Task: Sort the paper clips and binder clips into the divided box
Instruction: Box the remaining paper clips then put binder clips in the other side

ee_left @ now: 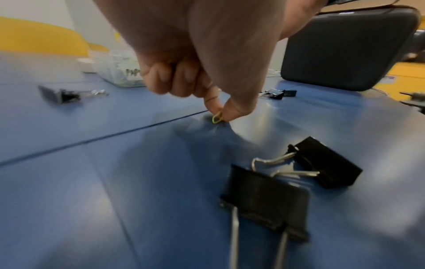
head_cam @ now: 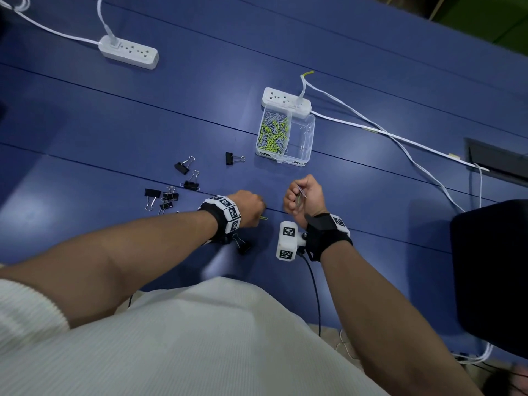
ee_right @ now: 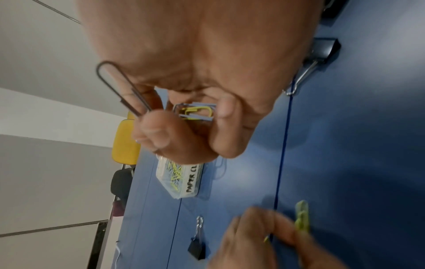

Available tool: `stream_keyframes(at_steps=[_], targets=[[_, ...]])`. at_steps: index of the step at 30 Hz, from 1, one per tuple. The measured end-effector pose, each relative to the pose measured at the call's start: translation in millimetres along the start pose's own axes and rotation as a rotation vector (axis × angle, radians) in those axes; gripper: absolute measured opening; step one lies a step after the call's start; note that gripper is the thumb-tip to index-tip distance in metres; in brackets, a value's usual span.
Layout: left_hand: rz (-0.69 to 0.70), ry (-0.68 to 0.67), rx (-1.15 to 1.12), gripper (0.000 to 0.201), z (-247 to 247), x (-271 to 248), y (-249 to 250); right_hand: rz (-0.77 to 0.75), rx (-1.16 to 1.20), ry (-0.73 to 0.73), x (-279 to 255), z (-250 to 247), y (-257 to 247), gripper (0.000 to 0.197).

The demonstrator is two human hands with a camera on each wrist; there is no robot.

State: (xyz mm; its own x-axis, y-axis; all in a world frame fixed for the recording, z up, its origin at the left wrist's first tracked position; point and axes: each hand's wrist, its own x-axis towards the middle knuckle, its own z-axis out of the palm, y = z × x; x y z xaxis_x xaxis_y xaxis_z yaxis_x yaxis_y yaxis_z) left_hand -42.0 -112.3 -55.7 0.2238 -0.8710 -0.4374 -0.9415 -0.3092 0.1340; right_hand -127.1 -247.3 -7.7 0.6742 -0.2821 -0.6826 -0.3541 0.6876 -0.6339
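1. Blue counter (head_cam: 85, 115), dark seam lines running across it, carrying everything here.
2. Clear plastic divided box (head_cam: 310, 132) sitting on the far side of the counter, right up against a white power strip (head_cam: 285, 100). Left compartment packed with a tangle of yellow-green and silvery paper clips (head_cam: 273, 132); right compartment looks bare. Black lettering on the front wall, "PAPER CL…" readable from the right wrist view.
3. Second white power strip (head_cam: 128, 51) way off at the far left, white cables trailing across the counter.
4. Black binder clips (head_cam: 171, 192) with silver wire handles scattered on the counter left of the hands, well apart from the box; one more (head_cam: 234, 158) lying alone closer to the box, another (head_cam: 243, 245) tucked near the left wrist.
5. Right hand (head_cam: 304, 195) raised a bit above the counter, nearer than the box, fingers curled into a grip clamped on a small bunch of paper clips (ee_right: 195, 112), yellow and bluish-silver ones bundled in the palm, plus a dark wire one (ee_right: 119, 85) poking out past the fingertips.
6. Left hand (head_cam: 248, 208) down at the counter just beside the right, thumb and forefinger pinched together on a single yellow-green paper clip (ee_left: 217, 119), low at the counter right by a seam; touching or just lifted, can't tell.
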Motion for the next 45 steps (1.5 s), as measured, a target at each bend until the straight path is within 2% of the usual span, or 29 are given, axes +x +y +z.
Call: stream_keyframes(at_steps=[2,6,10,12,18,21,24,27,28,33,39,41,45], targets=[[-0.072,0.029,-0.139,0.023,6.9,-3.6,-6.7,-0.003,0.001,0.011,-1.0,-5.7,-0.6,0.038],[-0.217,0.173,-0.425,0.023,8.4,-8.4,-27.4,0.049,-0.034,0.075,1.5,-12.4,-0.8,0.030],[-0.467,0.274,-0.689,0.018,-18.5,-3.5,-54.2,0.119,-0.099,0.214,18.1,-6.0,-9.1,0.023],[-0.525,0.261,-0.745,0.019,-39.5,4.3,-70.3,0.102,-0.026,0.227,28.8,2.9,-23.8,0.023],[-0.533,0.245,-0.753,0.025,-104.7,35.5,-111.3,-0.013,0.252,0.118,57.6,29.5,-86.6,0.038],[-0.547,0.214,-0.747,0.020,-123.5,53.3,-127.7,-0.018,0.229,0.064,74.9,42.2,-105.6,0.056],[-0.545,0.115,-0.736,0.031,-131.4,70.6,-138.0,-0.009,0.162,0.035,87.8,53.6,-113.6,0.068],[-0.552,0.028,-0.685,0.030,-133.7,88.4,-138.0,-0.025,0.191,0.002,95.4,57.9,-113.3,0.078],[-0.560,0.019,-0.678,0.035,-134.6,94.2,-135.7,-0.042,0.200,-0.016,97.8,57.4,-113.1,0.080],[-0.560,0.000,-0.670,0.034,-138.2,115.4,-120.6,-0.091,0.238,-0.031,101.9,50.9,-110.0,0.066],[-0.580,-0.006,-0.655,0.023,-135.2,136.6,-115.2,-0.181,0.093,0.088,91.8,34.6,-103.8,0.053],[-0.584,0.028,-0.683,0.024,-127.1,147.5,-117.5,-0.200,0.054,0.102,86.7,27.5,-99.1,0.048],[-0.589,0.158,-0.729,0.033,-139.9,123.5,-99.7,-0.216,-0.011,0.133,76.3,16.2,-86.2,0.052]])
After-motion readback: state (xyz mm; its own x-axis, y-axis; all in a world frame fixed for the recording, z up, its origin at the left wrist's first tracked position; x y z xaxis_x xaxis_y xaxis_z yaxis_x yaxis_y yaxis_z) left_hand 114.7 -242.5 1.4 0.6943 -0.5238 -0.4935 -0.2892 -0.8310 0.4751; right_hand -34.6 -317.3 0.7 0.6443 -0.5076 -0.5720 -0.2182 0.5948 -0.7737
